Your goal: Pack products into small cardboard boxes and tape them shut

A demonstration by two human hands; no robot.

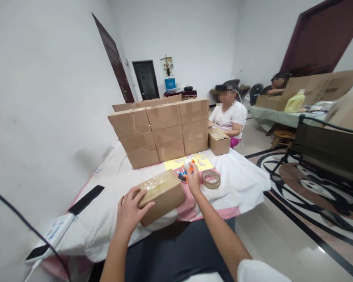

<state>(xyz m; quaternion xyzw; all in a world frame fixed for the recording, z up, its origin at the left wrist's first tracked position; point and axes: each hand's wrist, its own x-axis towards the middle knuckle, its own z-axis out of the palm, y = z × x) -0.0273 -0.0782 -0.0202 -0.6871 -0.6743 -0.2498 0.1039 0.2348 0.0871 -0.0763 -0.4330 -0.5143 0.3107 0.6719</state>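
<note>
A closed cardboard box (166, 199) with clear tape along its top lies on the cloth in front of me. My left hand (131, 207) grips its left end, thumb along the near edge and fingers over the top. Past the box's right end, my right hand (193, 178) has its fingers closed around a small white and orange object (188, 163), partly hidden by the fingers. Just left of that hand is a small orange, blue and black item (182, 177), its kind unclear. A roll of brown packing tape (211, 179) lies right of my right hand.
Stacked cardboard boxes (167, 131) form a wall across the table, above a yellow sheet (205, 159) with scraps. Another box (219, 141) stands at right, near a seated person (229, 117). A power strip (51, 235) and black phone-like slab (86, 199) lie left.
</note>
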